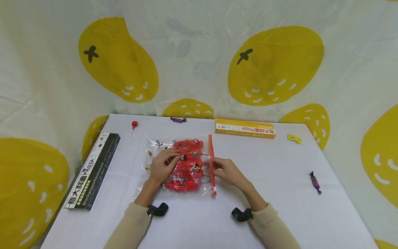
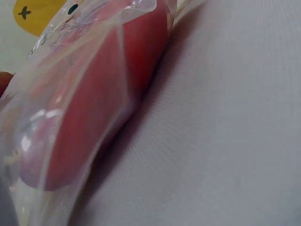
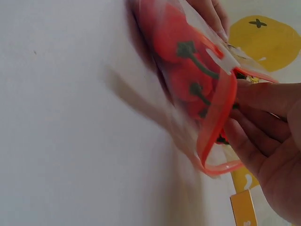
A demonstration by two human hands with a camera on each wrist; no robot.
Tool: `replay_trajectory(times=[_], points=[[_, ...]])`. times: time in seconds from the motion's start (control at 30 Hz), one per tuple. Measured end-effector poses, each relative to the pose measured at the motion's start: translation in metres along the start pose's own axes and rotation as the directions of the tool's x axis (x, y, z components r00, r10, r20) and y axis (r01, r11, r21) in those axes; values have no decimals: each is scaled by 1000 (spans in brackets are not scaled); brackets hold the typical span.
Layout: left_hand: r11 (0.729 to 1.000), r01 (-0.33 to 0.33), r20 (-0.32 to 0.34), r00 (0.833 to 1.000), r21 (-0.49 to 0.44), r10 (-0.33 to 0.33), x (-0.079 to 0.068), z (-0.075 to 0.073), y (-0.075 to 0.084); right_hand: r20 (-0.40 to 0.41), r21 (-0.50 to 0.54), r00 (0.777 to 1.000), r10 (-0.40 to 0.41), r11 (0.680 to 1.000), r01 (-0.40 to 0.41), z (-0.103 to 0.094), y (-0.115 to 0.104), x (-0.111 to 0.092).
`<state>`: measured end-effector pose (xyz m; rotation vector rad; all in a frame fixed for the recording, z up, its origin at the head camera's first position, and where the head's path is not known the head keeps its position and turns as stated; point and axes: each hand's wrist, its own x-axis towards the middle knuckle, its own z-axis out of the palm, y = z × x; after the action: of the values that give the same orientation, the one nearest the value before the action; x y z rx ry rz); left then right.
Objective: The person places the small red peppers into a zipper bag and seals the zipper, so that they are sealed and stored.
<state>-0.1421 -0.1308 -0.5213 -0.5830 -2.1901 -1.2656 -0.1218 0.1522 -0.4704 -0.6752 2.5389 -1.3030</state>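
A clear zip bag [image 1: 143,186] with cartoon prints and a red zip edge lies in the middle of the table. Several red peppers [image 1: 186,185] fill it, their green stems toward the mouth on the right. My left hand [image 1: 162,166] rests on top of the bag's left half, fingers over the peppers. At the right end, my right hand [image 1: 228,170] has its fingertips inside the gaping mouth. In the right wrist view the thumb and fingers [image 3: 249,146] pinch near a dark green stem; the plastic partly hides the tips.
A black-and-white pasta box [image 1: 93,171] lies on the left, and a yellow pasta box [image 1: 245,128] at the back. Around them are a red lollipop [image 1: 134,123], a purple-wrapped candy [image 1: 178,120], a yellow-wrapped candy [image 1: 294,139] and another purple-wrapped candy [image 1: 315,182].
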Motion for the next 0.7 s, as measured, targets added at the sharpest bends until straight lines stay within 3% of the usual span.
replay_trajectory(times=[0.27, 0.33, 0.43, 0.57, 0.7], points=[[999, 11, 48, 999, 52, -13, 6, -3, 10, -94, -86, 994, 55, 994, -63, -29, 14, 7], [996, -21, 57, 998, 83, 16, 9, -4, 20, -113, -97, 992, 64, 992, -75, -37, 18, 13], [981, -125, 79, 990, 150, 114, 13, -1, 40, -116, -106, 991, 62, 992, -75, -44, 22, 26], [928, -271, 204, 953, 254, 223, 7, 14, 68, -101, -135, 994, 34, 990, -48, -46, 27, 43], [869, -375, 410, 883, 323, 229, -11, 32, 90, -79, -178, 997, 7, 984, -21, -45, 32, 59]])
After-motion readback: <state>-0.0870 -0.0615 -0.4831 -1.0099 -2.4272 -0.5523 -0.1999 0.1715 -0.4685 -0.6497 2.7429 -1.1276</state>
